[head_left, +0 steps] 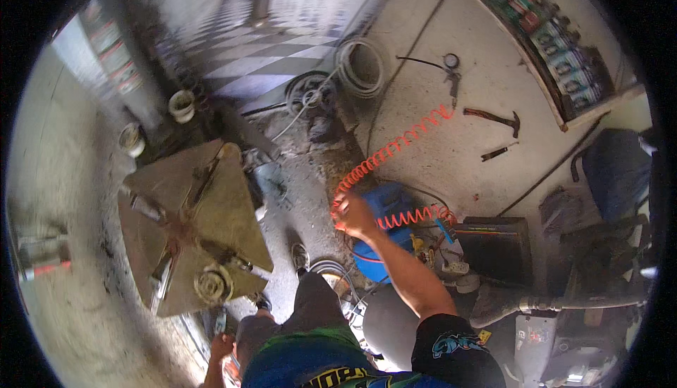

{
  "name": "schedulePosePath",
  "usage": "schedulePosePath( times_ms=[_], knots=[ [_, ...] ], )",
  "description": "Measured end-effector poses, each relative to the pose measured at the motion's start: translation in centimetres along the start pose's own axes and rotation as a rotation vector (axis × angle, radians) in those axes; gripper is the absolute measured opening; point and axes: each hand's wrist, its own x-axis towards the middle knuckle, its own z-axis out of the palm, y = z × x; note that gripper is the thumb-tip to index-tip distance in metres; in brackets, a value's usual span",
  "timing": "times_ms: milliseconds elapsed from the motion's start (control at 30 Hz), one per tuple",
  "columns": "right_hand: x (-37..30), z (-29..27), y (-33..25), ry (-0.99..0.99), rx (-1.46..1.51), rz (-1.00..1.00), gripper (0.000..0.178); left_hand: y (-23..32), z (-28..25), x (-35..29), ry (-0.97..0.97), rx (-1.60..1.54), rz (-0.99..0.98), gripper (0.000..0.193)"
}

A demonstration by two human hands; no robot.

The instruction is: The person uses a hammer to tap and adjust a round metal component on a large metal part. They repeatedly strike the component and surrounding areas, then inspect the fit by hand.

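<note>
My right hand (354,215) is closed around a red coiled air hose (384,154), in front of a blue tank (386,201). From my grip, one stretch of coils runs up and right to a tyre inflator with a round gauge (452,71). Another stretch reaches right, toward fittings beside the tank. Low at the left, my left hand (223,346) hangs near my leg, below a tyre-changer turntable (243,229). Its fingers are too small and partly turned away to show whether they hold anything.
A hammer (497,119) and a small dark-handled tool (499,152) are right of the coils. Bottles fill a shelf (557,99) at upper right. A pale coiled hose (361,66) lies beyond, and a dark box (497,250) stands right of the tank.
</note>
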Motion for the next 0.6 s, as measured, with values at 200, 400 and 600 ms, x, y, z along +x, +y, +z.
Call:
schedulePosePath(
  times_ms=[200,400,600],
  knots=[
    [9.8,-20.0,10.9,0.708,-0.034,0.14,0.038,2.1,2.1,1.5,-0.229,0.182,0.045,0.034],
    [19.2,-39.9,28.5,0.926,-0.051,0.393,0.056,8.9,3.5,0.8,-0.28,-0.156,-0.229,0.062],
    [23.1,-47.1,38.1,0.649,-0.224,0.372,0.045,21.1,3.7,-1.7,-0.337,0.537,-0.31,0.058]
  ],
)
